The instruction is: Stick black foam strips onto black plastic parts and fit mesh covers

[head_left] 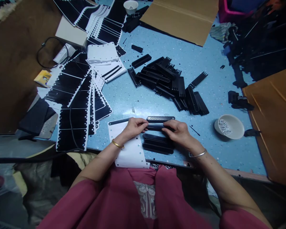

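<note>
Between my two hands, near the front of the blue table (216,86), is a long narrow black piece (155,127) with a light line along its upper edge. My left hand (136,126) pinches its left end, and my right hand (177,131) grips the right end. Just beyond it lies a black strip with a diamond pattern (160,119) and rounded ends. Closer to me rest several smooth black bars (158,148), side by side. Under my left wrist is a white backing sheet (130,151) with punched holes and one black strip at its top.
A heap of black plastic parts (162,76) covers the table's middle. Black sticker sheets (73,117) are stacked at left, crossed by a dark cable. At right stands a white bowl (237,127) of small shiny pieces. Cardboard (181,16) lies at the back.
</note>
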`<state>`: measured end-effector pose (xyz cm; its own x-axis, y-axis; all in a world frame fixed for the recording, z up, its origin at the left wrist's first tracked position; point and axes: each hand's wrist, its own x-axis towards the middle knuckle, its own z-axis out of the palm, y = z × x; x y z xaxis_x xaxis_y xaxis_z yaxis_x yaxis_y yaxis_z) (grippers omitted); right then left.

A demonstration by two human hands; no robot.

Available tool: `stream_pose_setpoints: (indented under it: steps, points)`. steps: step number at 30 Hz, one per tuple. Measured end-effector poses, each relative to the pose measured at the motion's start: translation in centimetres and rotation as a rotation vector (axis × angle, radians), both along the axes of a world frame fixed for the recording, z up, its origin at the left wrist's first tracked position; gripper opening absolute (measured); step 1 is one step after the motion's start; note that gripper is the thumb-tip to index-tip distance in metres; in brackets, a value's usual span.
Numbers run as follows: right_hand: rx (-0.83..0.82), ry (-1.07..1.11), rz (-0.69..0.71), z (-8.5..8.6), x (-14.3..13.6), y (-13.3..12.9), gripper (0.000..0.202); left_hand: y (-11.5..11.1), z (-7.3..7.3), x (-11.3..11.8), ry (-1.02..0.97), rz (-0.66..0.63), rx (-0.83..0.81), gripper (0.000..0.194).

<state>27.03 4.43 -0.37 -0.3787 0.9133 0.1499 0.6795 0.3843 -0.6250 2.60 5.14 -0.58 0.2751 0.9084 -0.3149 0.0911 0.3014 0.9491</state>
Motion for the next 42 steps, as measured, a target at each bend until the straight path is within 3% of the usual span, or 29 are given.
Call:
stream_pose_setpoints:
  steps: [17, 28, 34, 38, 42]
  points:
    - [-0.143, 0.344, -0.14, -1.1, 0.5, -0.4, 0.017, 0.2, -0.6, 0.1, -0.024, 0.043, -0.028, 0.017]
    - [-0.117, 0.443, -0.169, -2.1, 0.3, -0.5, 0.015, 0.3, -0.4, 0.2, -0.038, 0.053, -0.025, 0.016]
    - [-0.123, 0.348, -0.187, -0.5, 0.5, -0.7, 0.02, 0.3, -0.5, 0.2, -0.035, 0.062, -0.03, 0.018]
    - [-0.036, 0.292, -0.347, 1.4, 2.7, -2.2, 0.02, 0.4, -0.8, 0.1, -0.035, 0.057, -0.011, 0.019]
    - [-0.1, 0.398, -0.619, 1.0, 4.2, -3.4, 0.028, 0.4, -1.0, 0.1, -0.029, 0.054, 0.011, 0.02]
